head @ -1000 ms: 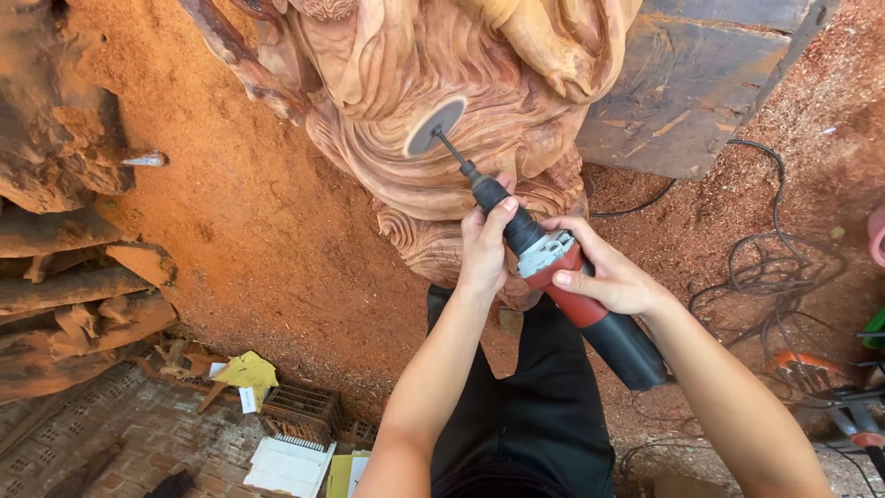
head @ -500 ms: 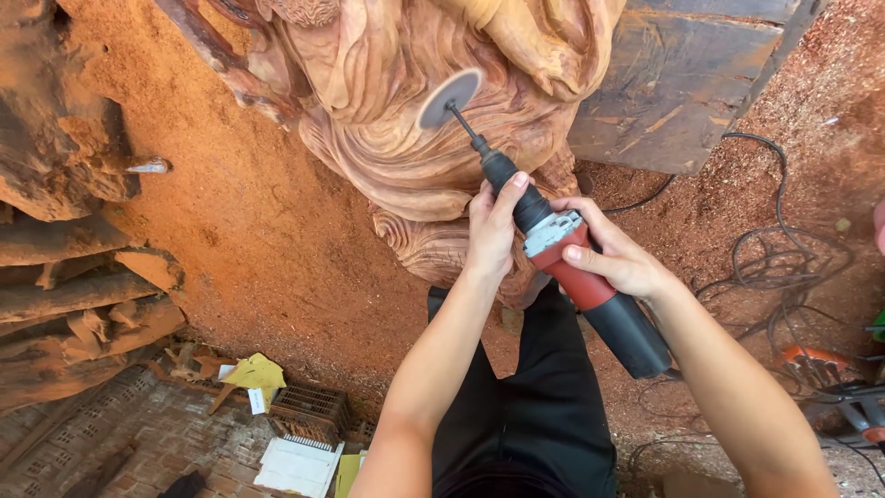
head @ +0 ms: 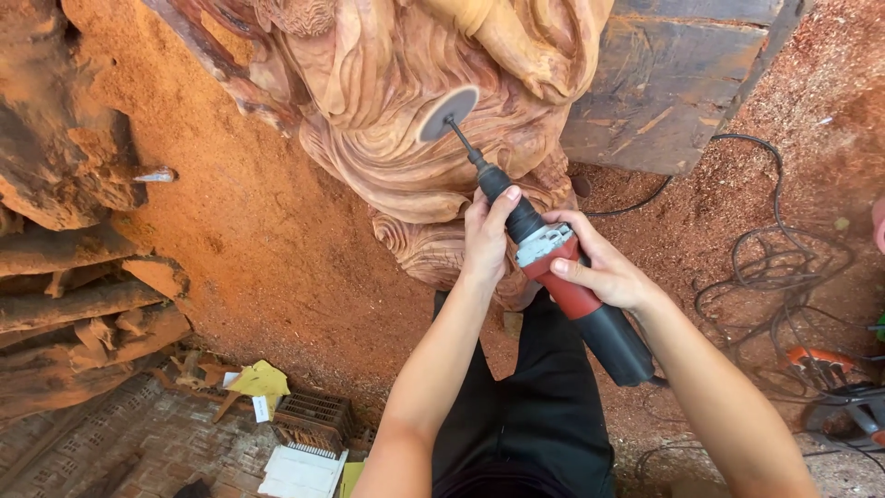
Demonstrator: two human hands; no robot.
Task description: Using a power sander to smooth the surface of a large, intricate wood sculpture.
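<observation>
Two hands (head: 544, 254) gripping red grinder (head: 562, 277), carved wood (head: 387, 83), sawdust-covered ground (head: 249, 240)

1. Rough reddish-brown root wood pieces (head: 74, 304) stack at the left; a small grey metal tool (head: 152, 174) juts from them.
2. Orange-red sawdust (head: 249, 231) covers the ground.
3. A dark weathered wooden plank (head: 673, 83) leans at upper right; tangled black cables (head: 774, 267) lie below it.
4. A yellow paper scrap (head: 260, 379), a small slatted brown crate (head: 313, 417) and white sheets (head: 300, 472) sit on a brick floor (head: 138, 443).

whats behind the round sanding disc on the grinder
Behind the sanding disc is the carved wooden sculpture, its flowing folds showing all around. The patch of wood right behind the disc is covered, so contact cannot be seen.
</observation>
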